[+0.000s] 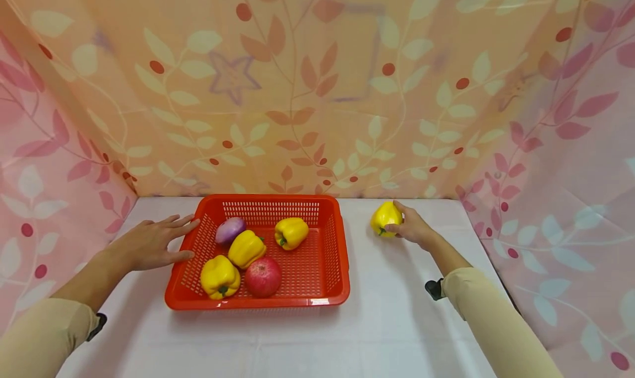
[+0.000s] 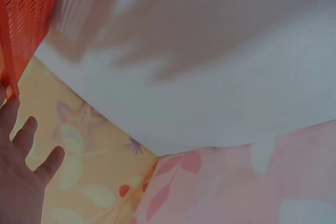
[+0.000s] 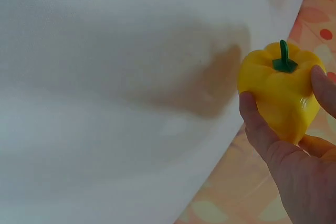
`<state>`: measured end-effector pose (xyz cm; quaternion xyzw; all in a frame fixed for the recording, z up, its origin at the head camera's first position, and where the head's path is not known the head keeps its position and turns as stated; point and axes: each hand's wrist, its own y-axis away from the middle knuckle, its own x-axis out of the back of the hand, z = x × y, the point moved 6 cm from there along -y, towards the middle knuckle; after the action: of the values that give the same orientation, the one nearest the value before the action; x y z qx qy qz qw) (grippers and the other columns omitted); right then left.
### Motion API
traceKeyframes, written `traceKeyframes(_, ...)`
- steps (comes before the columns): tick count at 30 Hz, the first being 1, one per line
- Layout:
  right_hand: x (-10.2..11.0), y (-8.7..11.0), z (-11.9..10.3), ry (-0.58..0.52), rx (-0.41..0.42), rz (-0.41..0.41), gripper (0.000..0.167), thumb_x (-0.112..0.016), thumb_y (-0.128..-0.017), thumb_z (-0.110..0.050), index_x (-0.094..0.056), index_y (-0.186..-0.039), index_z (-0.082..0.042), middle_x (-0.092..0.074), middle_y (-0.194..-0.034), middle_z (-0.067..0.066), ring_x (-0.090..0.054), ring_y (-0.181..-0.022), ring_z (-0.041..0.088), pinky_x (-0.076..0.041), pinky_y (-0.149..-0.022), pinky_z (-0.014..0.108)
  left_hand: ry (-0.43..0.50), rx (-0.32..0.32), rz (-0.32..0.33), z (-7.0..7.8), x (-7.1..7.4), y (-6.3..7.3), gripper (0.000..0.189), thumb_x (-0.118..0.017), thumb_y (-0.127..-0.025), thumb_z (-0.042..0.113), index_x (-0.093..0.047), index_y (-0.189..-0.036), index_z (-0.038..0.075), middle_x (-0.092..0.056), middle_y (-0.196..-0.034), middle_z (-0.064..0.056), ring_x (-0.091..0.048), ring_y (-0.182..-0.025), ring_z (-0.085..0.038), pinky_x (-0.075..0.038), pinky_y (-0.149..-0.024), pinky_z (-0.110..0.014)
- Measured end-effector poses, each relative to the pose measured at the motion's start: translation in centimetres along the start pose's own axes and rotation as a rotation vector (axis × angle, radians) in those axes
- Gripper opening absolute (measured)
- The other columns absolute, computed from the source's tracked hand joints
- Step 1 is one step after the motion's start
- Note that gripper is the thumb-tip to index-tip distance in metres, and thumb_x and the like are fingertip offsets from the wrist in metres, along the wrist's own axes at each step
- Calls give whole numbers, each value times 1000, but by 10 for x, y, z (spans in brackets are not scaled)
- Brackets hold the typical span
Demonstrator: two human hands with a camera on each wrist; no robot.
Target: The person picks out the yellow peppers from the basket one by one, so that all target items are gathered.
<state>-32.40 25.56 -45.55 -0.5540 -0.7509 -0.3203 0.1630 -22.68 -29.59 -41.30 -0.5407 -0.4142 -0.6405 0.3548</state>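
Right hand (image 1: 413,227): thumb and fingers curled round a yellow bell pepper (image 1: 383,217), gripping it from its 3 o'clock side. Pepper located between 2 and 3 o'clock of the red plastic basket (image 1: 307,300), well apart from it, near the back edge of the white cloth (image 1: 382,323). Right wrist view: green stem (image 3: 284,62) faces the camera, tip curved; fingers on either side of the pepper's body. Contact between pepper and cloth: cannot tell.

Left hand (image 1: 155,243): at the basket's 9 o'clock side, fingers extended and spread, thumb well apart, nothing grasped. Fingertips touch the rim.

Basket contents, positions taken from its centre: purple onion (image 1: 230,231) at 10 o'clock; far pepper (image 1: 292,233), yellow, at 2 o'clock, standing apart from the rest; middle pepper (image 1: 247,249), yellow, just to 9 o'clock; near pepper (image 1: 220,277), yellow, at 8 o'clock; pomegranate (image 1: 263,277) at 6 o'clock, beside the middle pepper.

Surroundings: orange leaf-print backdrop (image 1: 347,141) at 12 o'clock. Both forearms in beige sleeves (image 1: 496,312).
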Motion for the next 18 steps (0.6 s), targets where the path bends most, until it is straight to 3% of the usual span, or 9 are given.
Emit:
traceKeyframes(7, -5, -8, 11, -36, -15, 14, 86, -67, -95, -9, -10, -158, 1, -15, -160, 29, -40, -131, 44, -52, -97, 48, 1, -3, 7, -1, -1, -1, 86, -62, -87, 64, -43, -150, 8, -44, -151, -22, -42, -134, -51, -36, -98, -74)
traceKeyframes(18, -21, -19, 12, 10, 8, 22, 90, -68, -94, -10, -6, -158, 2, -13, -161, 29, -23, -145, 48, -24, -117, 56, -1, 2, 2, -2, -2, 0, 86, -61, -88, 64, -42, -151, 8, -43, -151, -22, -41, -135, -50, -35, -99, -74)
